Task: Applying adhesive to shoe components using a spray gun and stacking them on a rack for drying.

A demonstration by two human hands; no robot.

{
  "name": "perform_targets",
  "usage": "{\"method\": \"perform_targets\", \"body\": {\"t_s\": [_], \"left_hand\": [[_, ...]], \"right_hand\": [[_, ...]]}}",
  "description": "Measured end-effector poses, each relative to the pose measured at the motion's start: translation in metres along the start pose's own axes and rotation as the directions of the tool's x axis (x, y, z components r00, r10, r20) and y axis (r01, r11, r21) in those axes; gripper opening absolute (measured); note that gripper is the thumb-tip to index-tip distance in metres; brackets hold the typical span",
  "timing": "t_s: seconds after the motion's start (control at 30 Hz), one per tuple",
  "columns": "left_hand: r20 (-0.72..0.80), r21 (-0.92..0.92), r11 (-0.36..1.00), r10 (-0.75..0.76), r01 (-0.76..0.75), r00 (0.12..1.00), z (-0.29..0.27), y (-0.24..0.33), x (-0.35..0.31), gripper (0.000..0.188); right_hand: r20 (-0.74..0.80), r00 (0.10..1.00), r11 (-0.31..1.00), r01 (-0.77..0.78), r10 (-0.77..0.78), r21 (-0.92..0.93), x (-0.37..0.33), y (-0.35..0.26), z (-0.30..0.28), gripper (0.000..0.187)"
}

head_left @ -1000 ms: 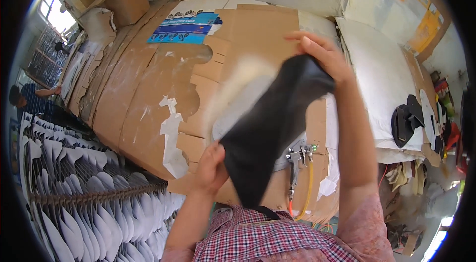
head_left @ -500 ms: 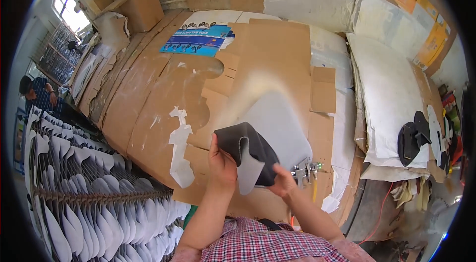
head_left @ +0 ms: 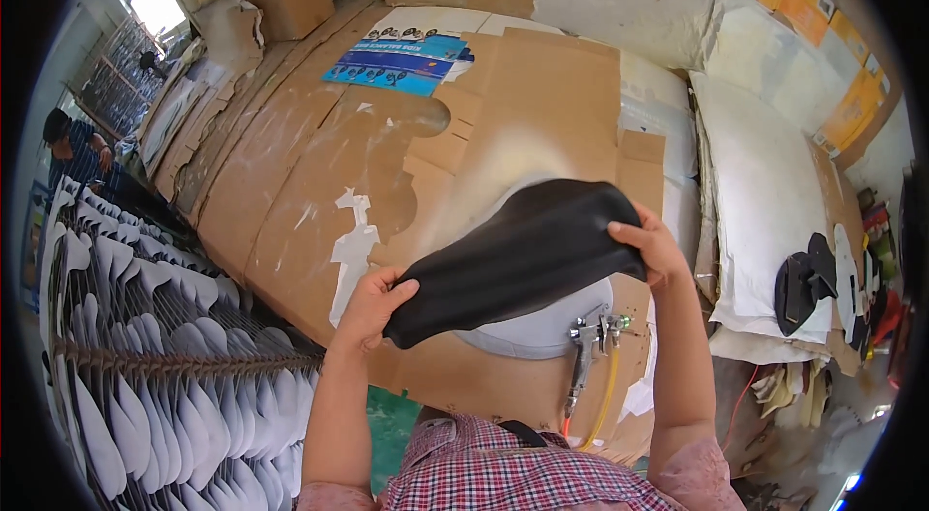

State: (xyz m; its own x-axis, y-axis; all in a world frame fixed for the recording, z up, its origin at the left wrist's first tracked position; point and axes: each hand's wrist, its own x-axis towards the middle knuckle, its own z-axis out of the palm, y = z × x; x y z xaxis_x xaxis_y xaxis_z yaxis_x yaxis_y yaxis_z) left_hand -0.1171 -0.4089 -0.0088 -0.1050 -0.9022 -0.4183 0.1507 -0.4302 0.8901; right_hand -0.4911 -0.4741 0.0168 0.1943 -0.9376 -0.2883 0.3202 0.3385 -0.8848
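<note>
A black, leather-like sheet [head_left: 513,264] is held up and pulled wide between both hands, its smooth dark side showing. My left hand [head_left: 374,308] pinches its lower left end, thumb on top. At the upper right end my right hand [head_left: 646,245] grips the edge, thumb across the face. Under the sheet, a light grey rounded panel [head_left: 556,325] lies on the cardboard and is partly covered from view. A metal spray gun [head_left: 587,342] with a yellow hose rests beside the panel, near my right forearm.
Cardboard [head_left: 281,163] covers the table, with whitish overspray around the panel. To the left stands a rack of several grey-white cut pieces [head_left: 184,385]. White sheets [head_left: 764,201] are stacked at right, with black pieces [head_left: 808,284] on them. A person [head_left: 77,148] is at far left.
The sheet was folded with its grey underside showing; now it is spread out, black side visible. My hands have moved apart, the right one up and outward, the left one left.
</note>
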Motion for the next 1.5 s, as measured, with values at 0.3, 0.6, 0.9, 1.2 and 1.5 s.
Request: {"method": "perform_targets", "body": {"t_s": [0.3, 0.6, 0.9, 1.2, 1.5], "left_hand": [[-0.007, 0.326, 0.94, -0.107, 0.104, 0.994, -0.02, -0.074, 0.063, 0.019], [0.449, 0.672, 0.34, 0.52, -0.658, 0.727, 0.103, -0.107, 0.102, 0.029], [0.398, 0.911, -0.04, 0.342, -0.41, 0.851, 0.084, -0.124, 0.139, 0.056], [0.507, 0.858, -0.083, 0.296, -0.507, 0.81, 0.09, -0.119, 0.158, 0.055], [0.432, 0.896, -0.063, 0.357, -0.439, 0.829, 0.101, -0.116, 0.16, 0.051]], "right_hand": [[-0.234, 0.972, 0.781, -0.141, -0.006, -0.608, 0.02, 0.042, -0.04, 0.045], [0.305, 0.808, -0.022, 0.342, -0.504, -0.94, 0.054, 0.187, -0.019, 0.036], [0.236, 0.836, 0.021, 0.283, -0.496, -0.959, 0.057, 0.198, -0.017, 0.041], [0.227, 0.859, 0.044, 0.276, -0.459, -0.96, 0.058, 0.196, -0.011, 0.046], [0.2, 0.873, 0.039, 0.241, -0.444, -0.97, 0.059, 0.2, -0.01, 0.046]]}}
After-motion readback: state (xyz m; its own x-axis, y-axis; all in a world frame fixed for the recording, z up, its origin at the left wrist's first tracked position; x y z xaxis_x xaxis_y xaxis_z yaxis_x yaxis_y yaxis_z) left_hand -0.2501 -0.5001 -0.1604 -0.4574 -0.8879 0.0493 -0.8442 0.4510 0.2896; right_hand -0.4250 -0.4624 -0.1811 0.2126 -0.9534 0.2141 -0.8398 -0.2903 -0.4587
